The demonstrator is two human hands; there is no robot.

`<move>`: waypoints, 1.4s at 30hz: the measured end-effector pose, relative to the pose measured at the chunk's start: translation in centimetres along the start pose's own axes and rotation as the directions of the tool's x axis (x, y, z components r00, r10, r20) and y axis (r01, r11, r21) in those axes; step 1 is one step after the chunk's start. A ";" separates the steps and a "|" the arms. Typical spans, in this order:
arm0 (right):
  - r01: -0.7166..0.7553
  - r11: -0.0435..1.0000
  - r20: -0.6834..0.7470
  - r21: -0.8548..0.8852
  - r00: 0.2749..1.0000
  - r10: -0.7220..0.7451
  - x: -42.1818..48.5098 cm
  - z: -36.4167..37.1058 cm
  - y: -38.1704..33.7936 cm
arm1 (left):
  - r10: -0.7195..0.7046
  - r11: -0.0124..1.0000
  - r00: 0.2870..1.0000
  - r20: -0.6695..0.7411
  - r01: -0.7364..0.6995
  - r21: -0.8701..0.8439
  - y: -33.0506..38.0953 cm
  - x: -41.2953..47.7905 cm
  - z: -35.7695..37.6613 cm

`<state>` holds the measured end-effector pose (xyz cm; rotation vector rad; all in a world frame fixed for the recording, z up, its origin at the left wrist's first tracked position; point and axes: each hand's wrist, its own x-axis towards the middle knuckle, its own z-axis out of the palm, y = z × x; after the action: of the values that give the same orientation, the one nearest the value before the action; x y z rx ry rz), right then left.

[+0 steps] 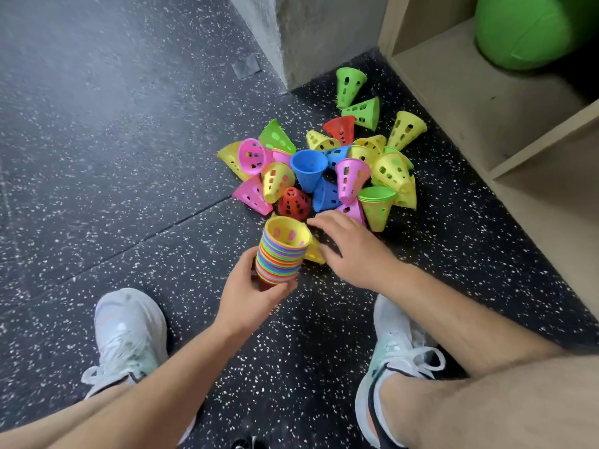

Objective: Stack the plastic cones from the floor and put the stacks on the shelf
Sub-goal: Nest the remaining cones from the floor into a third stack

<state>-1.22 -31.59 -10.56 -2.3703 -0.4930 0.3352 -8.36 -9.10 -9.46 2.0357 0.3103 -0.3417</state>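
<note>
Left hand grips the nested cone stack near its base; right hand, fingers spread, grasping nothing, hovers over a yellow cone beside the stack.

The person wears white laced sneakers — the left shoe at 8 o'clock, the right shoe at 5 o'clock, both with pale mint panels and dark trim at the collar. Forearms and legs are bare, with fine hair.
</note>
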 end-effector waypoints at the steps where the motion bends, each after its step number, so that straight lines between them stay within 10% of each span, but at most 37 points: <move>1: 0.016 0.998 0.033 -0.056 0.999 -0.014 0.5 0.5 -0.2 | -0.017 1.000 1.000 -0.008 0.017 0.001 -0.5 -0.5 -0.4; 15: -0.030 0.976 0.231 -0.217 0.970 0.081 2.1 2.8 -0.7 | -0.131 0.991 0.990 0.045 0.129 0.035 -3.9 -2.0 -1.9; 31: -0.045 0.972 -0.215 0.232 0.972 0.096 -2.1 -4.2 -1.3 | -0.079 0.997 0.991 0.109 0.081 -0.015 -3.1 -0.6 1.0; 42: 0.041 0.971 -0.223 0.236 0.975 0.013 -0.5 -2.1 -2.1 | -0.077 0.997 0.993 0.091 0.076 0.009 -2.8 -0.7 0.4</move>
<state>-1.43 -31.56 -7.59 -2.1353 -0.3425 0.1111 -10.06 -8.18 -11.67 2.0100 0.3319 -0.4816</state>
